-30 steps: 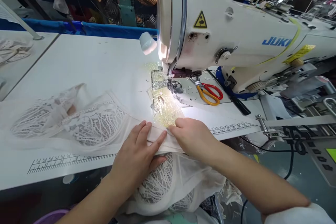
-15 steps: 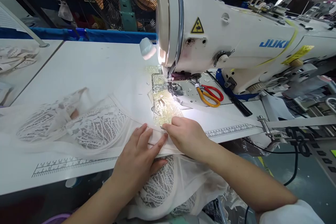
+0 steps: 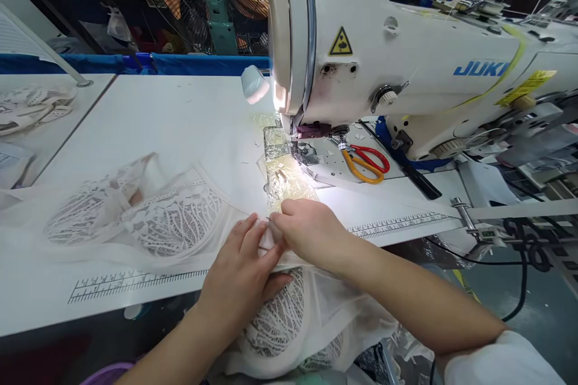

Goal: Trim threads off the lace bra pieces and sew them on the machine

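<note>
A white lace bra [image 3: 180, 216] lies along the machine table, its lace cups to the left of my hands. My left hand [image 3: 246, 261] rests on its band with fingers stretched out, pressing the fabric flat. My right hand [image 3: 311, 231] is closed at the band, just right of my left fingertips. A small dark tip shows at its fingers; the rest of what it holds is hidden. More white lace fabric [image 3: 277, 325] hangs over the table's front edge below my hands. The sewing machine's [image 3: 361, 60] lit needle area is just beyond.
Scissors with red and orange handles [image 3: 363, 162] lie on the machine bed beside a black tool [image 3: 415, 177]. Yellowish clear film [image 3: 289, 177] covers the bed near the needle. A printed ruler [image 3: 135, 280] runs along the front edge. A fan [image 3: 217, 6] stands behind the table.
My right hand has moved slightly left along the band, closer to my left fingers. The band is bunched up a little between the hands. The view has shifted slightly.
</note>
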Motion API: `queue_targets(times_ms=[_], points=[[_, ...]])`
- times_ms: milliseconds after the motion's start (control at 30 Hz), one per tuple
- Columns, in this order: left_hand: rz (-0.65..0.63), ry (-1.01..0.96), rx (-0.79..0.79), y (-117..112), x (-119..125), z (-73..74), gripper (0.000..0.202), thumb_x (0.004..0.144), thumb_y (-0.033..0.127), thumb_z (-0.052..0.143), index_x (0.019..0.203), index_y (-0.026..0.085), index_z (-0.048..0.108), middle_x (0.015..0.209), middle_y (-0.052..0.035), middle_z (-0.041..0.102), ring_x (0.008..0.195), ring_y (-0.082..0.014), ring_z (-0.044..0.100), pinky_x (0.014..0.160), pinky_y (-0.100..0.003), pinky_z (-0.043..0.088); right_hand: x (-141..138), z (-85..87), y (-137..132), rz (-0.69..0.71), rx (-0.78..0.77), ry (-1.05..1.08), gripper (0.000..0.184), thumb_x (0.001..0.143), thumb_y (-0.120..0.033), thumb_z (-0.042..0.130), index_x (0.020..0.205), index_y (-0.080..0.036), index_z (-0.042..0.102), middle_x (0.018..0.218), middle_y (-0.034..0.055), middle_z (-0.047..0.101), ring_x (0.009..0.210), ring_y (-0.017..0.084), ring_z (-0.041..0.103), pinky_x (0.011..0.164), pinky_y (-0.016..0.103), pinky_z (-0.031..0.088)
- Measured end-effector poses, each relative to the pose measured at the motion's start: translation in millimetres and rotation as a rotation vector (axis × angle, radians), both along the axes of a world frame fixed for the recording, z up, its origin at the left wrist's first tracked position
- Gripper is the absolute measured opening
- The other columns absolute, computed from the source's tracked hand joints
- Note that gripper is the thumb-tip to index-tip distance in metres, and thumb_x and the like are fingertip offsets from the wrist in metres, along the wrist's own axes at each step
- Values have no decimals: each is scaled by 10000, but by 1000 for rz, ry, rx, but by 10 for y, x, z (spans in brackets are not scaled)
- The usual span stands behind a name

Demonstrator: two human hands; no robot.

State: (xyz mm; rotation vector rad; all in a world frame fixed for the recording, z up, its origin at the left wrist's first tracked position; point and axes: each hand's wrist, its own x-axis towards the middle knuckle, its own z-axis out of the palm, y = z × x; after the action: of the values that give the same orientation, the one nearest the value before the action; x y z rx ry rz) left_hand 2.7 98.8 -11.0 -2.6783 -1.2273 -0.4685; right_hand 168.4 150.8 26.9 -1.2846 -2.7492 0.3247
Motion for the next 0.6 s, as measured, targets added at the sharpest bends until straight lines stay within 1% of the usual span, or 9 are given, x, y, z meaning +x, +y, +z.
queue_targets(times_ms=[100,200,267,333,400,467,533,600], points=[[6,-2,5,-8,-2,-7,528,727,433,705,1166,163,588,1071,-175,486,1118,-416,468,852,-560,513,176,119,-86,-38,-21,-67,137,800,-100,505,799,-155,630,709,31,528,618,146,412,507,281,163],[10,-1,15,-16,1,6,599,672,412,762,1189,170,579,1090,-183,491,1119,-421,479,851,-565,512,360,147,-173,-115,-20,-96,203,826,-93,482,908,-156,656,731,43,540,632,157,427,510,282,162],[4,16,28,-22,20,30,650,635,426,786,1187,157,574,1136,-204,491,1126,-434,480,854,-601,496,453,108,-219,-158,-12,-78,224,850,-126,480,976,-166,660,729,42,539,634,158,428,513,277,162],[-29,27,47,-29,64,61,668,660,479,750,1194,126,559,1183,-225,491,1141,-430,480,878,-623,473,508,42,-251,-186,1,-38,233,871,-169,478,1015,-180,660,724,38,536,637,157,429,514,270,162],[-78,25,59,-38,129,83,683,710,516,689,1220,90,529,1195,-235,501,1144,-406,492,899,-596,476,526,-25,-266,-191,15,17,243,881,-191,472,1039,-195,656,728,34,538,644,155,433,514,263,165],[-96,24,59,-47,199,83,712,716,515,680,1241,66,508,1164,-239,523,1111,-383,524,882,-547,506,513,-77,-263,-187,22,66,247,884,-206,469,1050,-204,651,735,30,541,647,153,436,512,258,169],[-79,29,50,-57,251,60,717,690,499,710,1238,77,520,1125,-232,542,1078,-380,546,866,-531,518,481,-105,-247,-178,20,94,244,884,-221,468,1048,-203,649,746,30,546,646,152,435,509,256,174],[-59,21,40,-68,275,26,668,695,494,707,1216,106,550,1112,-222,549,1080,-383,548,883,-542,506,439,-114,-225,-162,10,102,233,882,-229,470,1025,-194,650,757,32,550,644,150,433,504,257,179]])
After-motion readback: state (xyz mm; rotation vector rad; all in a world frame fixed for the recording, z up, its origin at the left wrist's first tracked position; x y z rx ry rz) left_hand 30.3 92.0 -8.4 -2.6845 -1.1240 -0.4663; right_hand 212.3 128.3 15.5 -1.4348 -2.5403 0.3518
